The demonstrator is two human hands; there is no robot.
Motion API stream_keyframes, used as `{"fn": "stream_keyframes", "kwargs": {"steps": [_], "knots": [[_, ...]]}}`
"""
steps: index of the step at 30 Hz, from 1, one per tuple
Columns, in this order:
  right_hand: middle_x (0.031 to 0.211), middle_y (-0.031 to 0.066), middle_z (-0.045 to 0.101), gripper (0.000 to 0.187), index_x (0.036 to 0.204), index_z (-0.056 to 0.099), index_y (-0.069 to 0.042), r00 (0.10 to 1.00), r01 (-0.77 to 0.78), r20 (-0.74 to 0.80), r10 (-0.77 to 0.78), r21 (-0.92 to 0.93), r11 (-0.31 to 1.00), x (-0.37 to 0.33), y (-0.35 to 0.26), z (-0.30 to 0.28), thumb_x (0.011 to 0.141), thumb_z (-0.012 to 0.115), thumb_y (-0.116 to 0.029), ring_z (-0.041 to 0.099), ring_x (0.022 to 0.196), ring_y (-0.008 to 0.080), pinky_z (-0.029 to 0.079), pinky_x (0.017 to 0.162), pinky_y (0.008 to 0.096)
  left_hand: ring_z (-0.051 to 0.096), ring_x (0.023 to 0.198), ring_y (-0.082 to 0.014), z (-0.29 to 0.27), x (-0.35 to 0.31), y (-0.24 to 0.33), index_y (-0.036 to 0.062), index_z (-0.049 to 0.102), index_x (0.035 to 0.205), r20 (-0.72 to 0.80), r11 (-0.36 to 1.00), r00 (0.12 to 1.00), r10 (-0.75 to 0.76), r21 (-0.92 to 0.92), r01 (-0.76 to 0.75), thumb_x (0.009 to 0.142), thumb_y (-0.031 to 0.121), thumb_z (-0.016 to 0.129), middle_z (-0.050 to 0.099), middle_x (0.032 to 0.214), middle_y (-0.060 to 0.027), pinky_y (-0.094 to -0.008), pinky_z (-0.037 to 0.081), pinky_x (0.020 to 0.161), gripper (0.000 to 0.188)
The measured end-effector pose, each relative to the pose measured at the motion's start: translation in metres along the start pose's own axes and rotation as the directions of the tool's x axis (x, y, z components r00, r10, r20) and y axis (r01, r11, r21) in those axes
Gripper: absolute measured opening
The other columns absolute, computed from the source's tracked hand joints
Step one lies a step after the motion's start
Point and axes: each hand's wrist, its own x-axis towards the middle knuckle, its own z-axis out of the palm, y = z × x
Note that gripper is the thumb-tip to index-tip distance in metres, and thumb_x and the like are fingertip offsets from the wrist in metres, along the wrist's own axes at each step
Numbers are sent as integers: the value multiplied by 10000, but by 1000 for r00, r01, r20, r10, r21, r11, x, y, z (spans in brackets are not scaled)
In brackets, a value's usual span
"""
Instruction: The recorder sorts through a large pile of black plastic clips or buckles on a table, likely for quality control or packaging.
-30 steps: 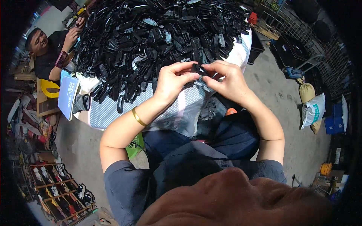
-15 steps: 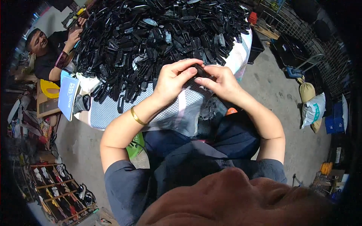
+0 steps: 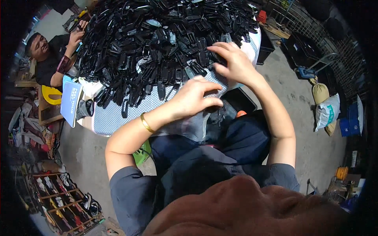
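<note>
A big heap of black plastic parts (image 3: 157,43) covers a table with a blue-and-white checked cloth (image 3: 110,118). My right hand (image 3: 234,65) reaches onto the heap's right edge, fingers apart and resting on the parts. My left hand (image 3: 195,98), with a gold bangle (image 3: 146,124) at the wrist, hovers over the table's near edge with its fingers curled together. Whether a part sits inside those fingers is hidden. Just beyond the left fingertips, below the table edge, stands a black bin (image 3: 242,100).
Another person (image 3: 45,55) sits at the table's far left, hands at the heap. A blue booklet (image 3: 71,102) hangs off the left edge by a yellow seat (image 3: 51,94). Sacks (image 3: 327,110) lie on the concrete floor at right; a rack of shoes (image 3: 59,196) at lower left.
My hands were together, working a small black part between the fingertips. They have separated: the right went up onto the heap, the left dropped toward the table's near edge.
</note>
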Motion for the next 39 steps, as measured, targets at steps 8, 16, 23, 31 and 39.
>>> {"fn": "stream_keyframes", "kwargs": {"steps": [8, 16, 23, 31, 39], "knots": [[1118, 123, 557, 548, 1157, 535, -59, 1000, 11, 17, -10, -82, 997, 11, 0, 22, 641, 672, -184, 515, 945, 296, 452, 829, 374, 526, 785, -271, -24, 44, -27, 0, 627, 696, -366, 637, 923, 119, 741, 211, 690, 402, 676, 578, 749, -115, -376, 446, 649, 404], [1111, 152, 549, 583, 1156, 514, -22, 978, 133, -167, -129, 17, 991, 6, 8, 25, 617, 713, -120, 542, 972, 314, 462, 832, 374, 546, 799, -295, -23, 49, -32, 14, 615, 747, -432, 822, 899, -71, 485, 298, 708, 283, 692, 597, 759, -127, -370, 465, 695, 283], [1211, 121, 515, 569, 1221, 482, -17, 969, 116, -247, -31, 336, 935, 5, -2, 17, 679, 653, 17, 570, 1004, 179, 477, 820, 265, 549, 571, -120, -32, 45, -48, 4, 551, 814, -407, 923, 847, -342, -316, 220, 705, 175, 724, 579, 672, -45, -252, 458, 536, 266], [1273, 106, 476, 518, 1281, 405, 45, 968, -141, 48, 246, 915, 378, -3, -32, 6, 775, 511, 72, 556, 986, 115, 444, 879, 250, 515, 565, -58, -32, 31, -28, -7, 466, 1169, -94, 724, 904, -416, -636, 267, 760, 45, 678, 593, 787, -48, -184, 414, 460, 463], [1119, 115, 585, 384, 1220, 496, 16, 976, -108, -95, 194, 565, 818, -8, -30, 10, 845, 557, -33, 596, 927, 145, 475, 805, 254, 631, 755, -126, -27, 22, -18, -63, 432, 1214, -147, 611, 924, -353, -784, 109, 854, 22, 538, 606, 920, -96, -215, 511, 686, 384]]}}
